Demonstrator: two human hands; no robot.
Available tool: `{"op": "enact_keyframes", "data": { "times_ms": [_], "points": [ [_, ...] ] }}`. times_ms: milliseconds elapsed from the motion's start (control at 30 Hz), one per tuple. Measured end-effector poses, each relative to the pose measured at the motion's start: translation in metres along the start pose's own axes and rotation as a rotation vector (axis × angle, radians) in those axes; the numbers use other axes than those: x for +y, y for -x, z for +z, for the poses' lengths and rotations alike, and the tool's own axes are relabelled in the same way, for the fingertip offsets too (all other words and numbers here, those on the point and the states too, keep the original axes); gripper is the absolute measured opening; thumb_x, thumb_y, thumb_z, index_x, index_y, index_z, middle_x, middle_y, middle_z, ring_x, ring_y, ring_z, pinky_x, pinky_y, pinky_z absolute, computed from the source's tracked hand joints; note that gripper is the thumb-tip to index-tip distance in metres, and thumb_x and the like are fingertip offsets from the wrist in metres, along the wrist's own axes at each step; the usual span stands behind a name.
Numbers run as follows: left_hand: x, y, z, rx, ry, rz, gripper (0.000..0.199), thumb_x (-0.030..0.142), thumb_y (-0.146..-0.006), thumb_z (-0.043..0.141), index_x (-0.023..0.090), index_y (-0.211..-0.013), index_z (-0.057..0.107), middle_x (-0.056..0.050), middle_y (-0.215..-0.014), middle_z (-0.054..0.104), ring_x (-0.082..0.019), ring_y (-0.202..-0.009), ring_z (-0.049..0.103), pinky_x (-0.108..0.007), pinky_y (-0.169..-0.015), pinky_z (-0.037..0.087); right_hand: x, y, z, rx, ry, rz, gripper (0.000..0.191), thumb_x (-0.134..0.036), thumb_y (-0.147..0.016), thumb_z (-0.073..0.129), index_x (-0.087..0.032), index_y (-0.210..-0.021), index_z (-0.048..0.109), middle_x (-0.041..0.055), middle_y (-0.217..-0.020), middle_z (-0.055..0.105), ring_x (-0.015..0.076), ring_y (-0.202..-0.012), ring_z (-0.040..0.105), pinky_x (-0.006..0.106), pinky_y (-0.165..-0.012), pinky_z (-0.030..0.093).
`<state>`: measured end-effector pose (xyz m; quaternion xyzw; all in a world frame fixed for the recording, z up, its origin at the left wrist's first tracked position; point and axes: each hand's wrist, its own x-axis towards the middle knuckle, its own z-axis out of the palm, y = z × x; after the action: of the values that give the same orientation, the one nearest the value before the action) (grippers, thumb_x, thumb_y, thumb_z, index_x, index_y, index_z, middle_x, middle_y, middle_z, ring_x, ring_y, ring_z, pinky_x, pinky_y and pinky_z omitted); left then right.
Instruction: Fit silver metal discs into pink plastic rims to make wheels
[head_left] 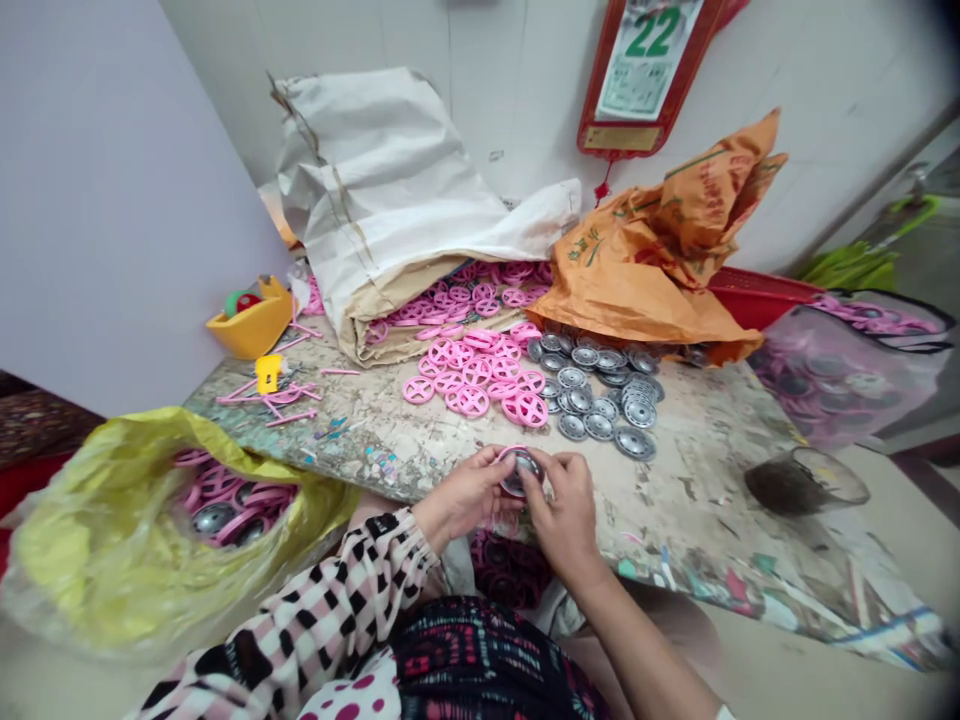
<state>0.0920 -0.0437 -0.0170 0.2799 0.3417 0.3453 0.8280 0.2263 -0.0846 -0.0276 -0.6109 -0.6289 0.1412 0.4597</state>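
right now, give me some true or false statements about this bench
The left hand and right hand both hold a pink wheel with a silver centre. True.
The yellow plastic bag holds no pink parts. False: pink wheels lie in it.
The wall calendar shows 22. True.
The orange plastic bag lies on the floor. False: it lies at the back of the bench.
Loose pink wheels lie beside silver discs on the bench. True.
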Motion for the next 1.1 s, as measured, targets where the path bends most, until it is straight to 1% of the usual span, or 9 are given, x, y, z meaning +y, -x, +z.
{"op": "enact_keyframes", "data": {
  "times_ms": [67,167,300,433,533,667,767,900,1100],
  "points": [
    [-0.002,0.004,-0.001,-0.004,-0.007,0.019,0.037,0.035,-0.072,0.075,0.018,-0.094,0.052,-0.001,-0.083,0.062,-0.01,-0.064,0.06,-0.023,-0.058,0.053,-0.002,0.004,0.001,0.024,0.065,-0.041,0.038,-0.04,-0.089,0.048,-0.02,-0.119,0.061,0.0097,-0.099,0.051,0.0214,-0.094,0.051,0.039,-0.086,0.045],
    [-0.003,0.007,-0.001,-0.035,-0.009,0.034,0.042,0.039,-0.069,0.077,0.017,-0.095,0.052,-0.002,-0.083,0.062,-0.01,-0.062,0.06,-0.022,-0.056,0.051,0.0,0.001,-0.008,-0.048,-0.068,0.046,0.048,-0.042,-0.087,0.052,-0.018,-0.129,0.051,0.01,-0.104,0.054,0.0197,-0.092,0.054,0.035,-0.081,0.048],
    [-0.004,0.007,0.004,-0.037,-0.066,0.085,0.048,0.042,-0.063,0.079,0.016,-0.093,0.053,0.0,-0.075,0.06,-0.01,-0.055,0.057,-0.02,-0.05,0.047,0.0,-0.005,-0.016,-0.238,-0.316,0.213,0.037,-0.045,-0.085,0.055,-0.018,-0.11,0.06,0.0061,-0.098,0.063,0.0176,-0.087,0.059,0.03,-0.08,0.047],
    [-0.009,0.003,0.006,0.042,-0.212,0.141,0.043,0.045,-0.064,0.075,0.014,-0.087,0.055,0.001,-0.068,0.056,-0.009,-0.05,0.053,-0.019,-0.044,0.043,0.002,-0.002,-0.01,-0.193,-0.405,0.32,0.034,-0.046,-0.082,0.057,-0.018,-0.1,0.061,0.0046,-0.09,0.066,0.0174,-0.081,0.058,0.029,-0.075,0.046],
    [-0.01,-0.001,-0.002,0.037,-0.406,0.131,0.042,0.05,-0.07,0.067,0.015,-0.089,0.056,0.001,-0.067,0.056,-0.009,-0.05,0.052,-0.021,-0.044,0.042,0.01,0.002,-0.004,-0.215,-0.472,0.386,0.039,-0.05,-0.079,0.058,-0.016,-0.098,0.059,0.0045,-0.085,0.065,0.0171,-0.076,0.057,0.029,-0.071,0.046],
    [0.002,-0.008,-0.027,0.178,-0.769,0.263,0.044,0.048,-0.073,0.064,0.016,-0.102,0.06,0.003,-0.063,0.053,-0.008,-0.051,0.047,-0.019,-0.047,0.036,0.022,0.014,-0.008,-0.507,-0.412,0.377,0.033,-0.046,-0.078,0.058,-0.017,-0.093,0.06,0.0029,-0.081,0.063,0.017,-0.074,0.056,0.029,-0.069,0.045],
    [0.007,-0.014,-0.046,0.308,-0.844,0.374,0.042,0.046,-0.076,0.06,0.017,-0.106,0.06,0.004,-0.063,0.052,-0.008,-0.054,0.046,-0.019,-0.05,0.036,0.024,0.021,-0.017,-0.703,-0.163,0.239,0.024,-0.035,-0.079,0.058,-0.02,-0.097,0.064,0.0028,-0.086,0.063,0.0179,-0.081,0.057,0.03,-0.075,0.043],
    [-0.002,-0.02,-0.061,0.385,-0.767,0.406,0.036,0.044,-0.082,0.053,0.016,-0.103,0.06,0.002,-0.067,0.054,-0.009,-0.056,0.049,-0.02,-0.054,0.04,0.031,0.003,-0.02,-0.569,0.089,0.1,0.03,-0.036,-0.083,0.056,-0.021,-0.107,0.065,0.0046,-0.095,0.059,0.0181,-0.088,0.057,0.03,-0.08,0.041],
    [-0.016,-0.02,-0.069,0.42,-0.858,0.52,0.03,0.041,-0.084,0.052,0.018,-0.1,0.064,0.002,-0.069,0.056,-0.01,-0.063,0.051,-0.019,-0.058,0.041,0.053,-0.065,0.006,-0.3,0.373,0.079,0.032,-0.03,-0.088,0.049,-0.019,-0.115,0.061,0.008,-0.103,0.053,0.02,-0.095,0.054,0.029,-0.082,0.04]
  ]
}}
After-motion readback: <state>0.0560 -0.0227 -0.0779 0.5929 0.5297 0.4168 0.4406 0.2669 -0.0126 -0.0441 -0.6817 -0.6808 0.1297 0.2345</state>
